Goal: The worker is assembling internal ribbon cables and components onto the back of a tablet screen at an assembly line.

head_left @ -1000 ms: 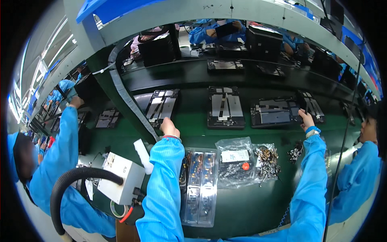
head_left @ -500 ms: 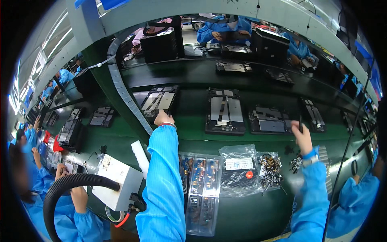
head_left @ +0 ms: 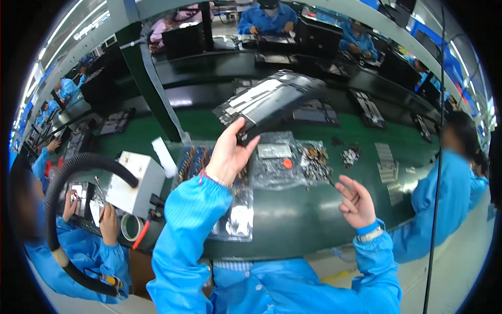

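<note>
My left hand (head_left: 231, 156) grips the near end of an opened tablet (head_left: 274, 99), its inner parts showing: light battery panels and dark strips. The tablet is tilted and raised above the green bench. My right hand (head_left: 357, 203) is apart from it, at the right, with fingers partly curled round a thin dark tool (head_left: 331, 182). Only a short tip of this tool shows, so its kind is unclear. Beyond my right hand lie a heap of small metal-and-black parts (head_left: 315, 162) and a clear plastic bag (head_left: 272, 170) with a red round piece on it.
A clear tray (head_left: 240, 217) of small parts lies below my left forearm. Left of it stand a white box (head_left: 133, 180) with a black hose (head_left: 89, 159) and a tape roll (head_left: 132, 228). More tablets (head_left: 368, 109) lie beyond. Co-workers sit at both sides and across.
My left hand has lifted the tablet off the bench and brought it nearer and to the right. My right hand has drawn back toward me with the tool. The view has shifted.
</note>
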`<state>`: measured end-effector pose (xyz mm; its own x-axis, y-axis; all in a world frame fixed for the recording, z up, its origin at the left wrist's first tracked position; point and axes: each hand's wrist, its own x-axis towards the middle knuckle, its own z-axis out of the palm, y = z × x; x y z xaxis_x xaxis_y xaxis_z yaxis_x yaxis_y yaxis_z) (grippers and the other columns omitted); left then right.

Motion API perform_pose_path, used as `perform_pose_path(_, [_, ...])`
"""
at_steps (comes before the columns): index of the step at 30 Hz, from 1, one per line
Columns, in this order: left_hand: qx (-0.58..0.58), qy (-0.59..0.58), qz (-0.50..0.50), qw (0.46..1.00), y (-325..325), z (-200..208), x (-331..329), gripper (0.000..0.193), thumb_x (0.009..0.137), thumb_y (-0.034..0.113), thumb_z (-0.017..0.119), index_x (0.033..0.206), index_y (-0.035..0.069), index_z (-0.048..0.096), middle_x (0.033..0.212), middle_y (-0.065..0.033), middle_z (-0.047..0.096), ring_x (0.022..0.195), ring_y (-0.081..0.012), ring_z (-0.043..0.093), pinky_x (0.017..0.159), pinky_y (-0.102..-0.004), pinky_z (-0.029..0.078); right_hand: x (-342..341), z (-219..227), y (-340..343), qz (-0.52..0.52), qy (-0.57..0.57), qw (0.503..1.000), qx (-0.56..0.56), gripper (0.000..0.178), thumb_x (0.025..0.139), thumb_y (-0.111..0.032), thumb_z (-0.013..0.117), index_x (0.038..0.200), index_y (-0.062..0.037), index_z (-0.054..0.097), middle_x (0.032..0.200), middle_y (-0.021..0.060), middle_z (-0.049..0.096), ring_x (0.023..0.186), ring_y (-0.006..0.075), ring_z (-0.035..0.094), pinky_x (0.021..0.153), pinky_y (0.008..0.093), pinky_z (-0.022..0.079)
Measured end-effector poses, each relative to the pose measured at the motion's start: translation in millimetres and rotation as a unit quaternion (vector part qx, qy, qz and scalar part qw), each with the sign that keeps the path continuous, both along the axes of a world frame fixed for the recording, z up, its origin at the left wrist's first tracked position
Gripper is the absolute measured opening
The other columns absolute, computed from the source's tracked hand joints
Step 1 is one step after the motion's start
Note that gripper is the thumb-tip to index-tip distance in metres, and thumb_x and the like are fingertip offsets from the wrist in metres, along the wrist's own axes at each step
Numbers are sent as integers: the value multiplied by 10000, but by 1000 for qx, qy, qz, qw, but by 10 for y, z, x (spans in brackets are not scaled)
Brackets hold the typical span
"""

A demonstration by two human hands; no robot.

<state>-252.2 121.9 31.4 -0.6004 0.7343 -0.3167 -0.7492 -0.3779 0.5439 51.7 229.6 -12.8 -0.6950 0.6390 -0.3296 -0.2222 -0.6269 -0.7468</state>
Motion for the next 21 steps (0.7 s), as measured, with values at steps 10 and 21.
perform_pose_path(10, [-103, 108, -290, 945, -1385, -423, 1363, 385, 855, 257, 584, 1146, 68, 417, 1095, -47, 529, 1006, -142, 516, 856, -365, 452, 780, -172, -97, 25, -47, 993, 109, 281, 838, -176, 538, 1050, 9, 544, 934, 86, 623, 818, 156, 612, 736, 270, 500])
perform_pose_path(21, [-156, 905, -83, 386, -1596, -997, 1829, 447, 755, 109, 554, 1194, 60, 486, 1276, -136, 434, 1171, -313, 421, 920, -421, 394, 838, -593, -310, -14, -112, 980, 164, 347, 809, -121, 579, 1108, 26, 485, 962, 87, 599, 838, 139, 587, 736, 256, 480])
